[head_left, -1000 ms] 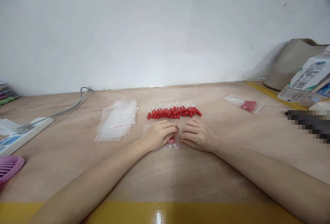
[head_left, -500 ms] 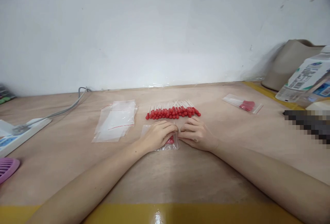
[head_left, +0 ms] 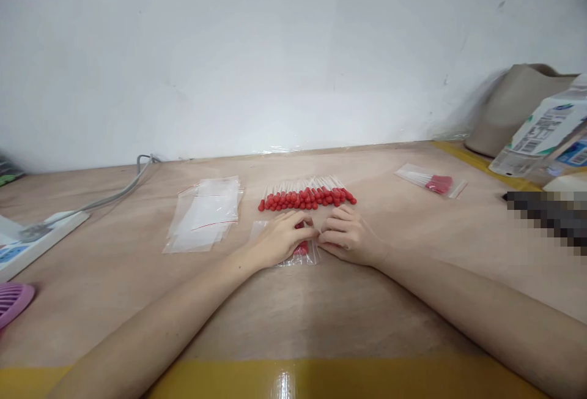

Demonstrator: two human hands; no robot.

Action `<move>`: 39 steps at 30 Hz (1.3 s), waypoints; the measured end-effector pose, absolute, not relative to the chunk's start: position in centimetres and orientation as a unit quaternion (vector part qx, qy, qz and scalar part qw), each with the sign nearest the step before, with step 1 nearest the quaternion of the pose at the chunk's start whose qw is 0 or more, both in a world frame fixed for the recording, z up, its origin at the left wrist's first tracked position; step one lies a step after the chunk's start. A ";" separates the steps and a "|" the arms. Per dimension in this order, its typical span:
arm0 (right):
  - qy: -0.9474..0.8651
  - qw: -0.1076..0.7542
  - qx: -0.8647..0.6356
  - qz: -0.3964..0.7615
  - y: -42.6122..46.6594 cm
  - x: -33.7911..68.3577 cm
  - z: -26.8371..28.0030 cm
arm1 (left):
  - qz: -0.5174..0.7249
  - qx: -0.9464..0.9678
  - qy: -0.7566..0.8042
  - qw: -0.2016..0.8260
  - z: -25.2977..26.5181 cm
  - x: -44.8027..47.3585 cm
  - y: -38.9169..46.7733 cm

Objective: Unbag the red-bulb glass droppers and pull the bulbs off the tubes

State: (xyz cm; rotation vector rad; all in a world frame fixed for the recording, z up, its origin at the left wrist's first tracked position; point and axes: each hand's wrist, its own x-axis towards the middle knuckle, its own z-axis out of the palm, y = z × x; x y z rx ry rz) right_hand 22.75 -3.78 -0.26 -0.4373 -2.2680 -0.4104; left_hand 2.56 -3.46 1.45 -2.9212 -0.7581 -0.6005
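A small clear zip bag [head_left: 312, 257] with red-tipped sticks [head_left: 301, 248] inside lies flat on the table. My left hand [head_left: 284, 237] rests over its middle, closed, with thumb and fingers gripping the bag near its right side. At that right edge, my right hand [head_left: 351, 237] has its fingertips pinched together on the plastic; they almost meet the left fingertips. Just beyond both hands, a pile of loose red-tipped sticks [head_left: 305, 197] is laid in a row, white ends toward the wall.
Flat clear bags [head_left: 202, 218] with red lines lie to the left. A filled bag [head_left: 428, 180] sits at right. Around the edges are a power strip [head_left: 43, 237] with a grey cord, a pink slotted object [head_left: 16, 302], a plastic bottle [head_left: 536, 133] and a grey-beige container [head_left: 509, 108].
My left fingers have shifted and lifted slightly, so more of the red tips in the bag shows beneath them. My right hand stays at the bag's edge, almost unmoved.
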 end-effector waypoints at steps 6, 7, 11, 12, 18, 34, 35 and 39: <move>-0.892 0.391 -0.165 -0.155 -3.8 22.7 -0.3 | -0.261 -0.937 -0.230 0.023 1.1 2.4 -3.5; -0.892 0.392 -0.164 -0.155 -3.8 22.7 -0.3 | -0.276 -0.934 -0.224 0.026 1.0 2.3 -3.5; -0.892 0.388 -0.171 -0.156 -3.8 22.7 -0.4 | -0.317 -0.926 -0.202 0.037 0.8 2.2 -3.6; -0.893 0.385 -0.171 -0.156 -3.8 22.7 -0.4 | -0.320 -0.925 -0.201 0.039 0.8 2.2 -3.6; -0.907 0.343 -0.167 -0.180 -3.8 22.7 -0.1 | -0.300 -0.930 -0.208 0.048 1.0 2.2 -3.8; -0.913 0.295 -0.132 -0.251 -3.6 22.4 0.1 | -0.215 -0.945 -0.208 0.133 1.6 2.2 -3.8; -0.913 0.293 -0.133 -0.250 -3.6 22.3 0.1 | -0.212 -0.945 -0.208 0.137 1.6 2.1 -3.8; -0.920 0.286 -0.128 -0.235 -3.3 22.4 0.1 | -0.209 -0.947 -0.223 0.101 1.5 1.9 -3.8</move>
